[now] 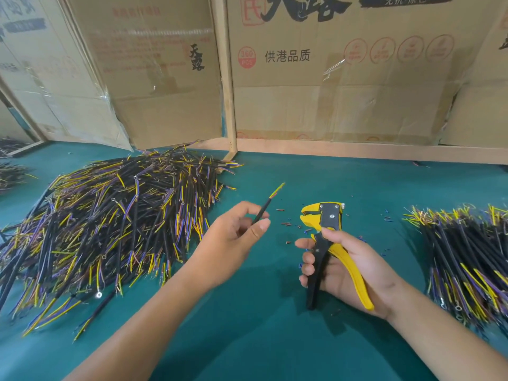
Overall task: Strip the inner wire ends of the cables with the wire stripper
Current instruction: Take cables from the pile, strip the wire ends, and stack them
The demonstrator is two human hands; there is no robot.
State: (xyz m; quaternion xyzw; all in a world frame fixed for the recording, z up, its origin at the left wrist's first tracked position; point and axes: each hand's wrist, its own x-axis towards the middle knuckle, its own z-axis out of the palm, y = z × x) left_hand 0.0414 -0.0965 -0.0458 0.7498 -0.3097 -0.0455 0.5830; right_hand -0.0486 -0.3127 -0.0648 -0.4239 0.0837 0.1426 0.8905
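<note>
My left hand (233, 243) pinches one black cable (265, 206) between thumb and fingers above the green table. The cable points up and right, and its yellow and coloured inner wires fan out at the tip. My right hand (349, 270) grips the yellow and black wire stripper (325, 224) by its handles, jaws up and facing left. The jaws stand a short way to the right of the cable's tip and do not touch it.
A big heap of black cables (115, 221) with coloured wire ends lies at the left. Another pile of cables (467, 257) lies at the right edge. Small insulation scraps (288, 224) dot the green table (261, 325). Cardboard walls (330, 92) close off the back.
</note>
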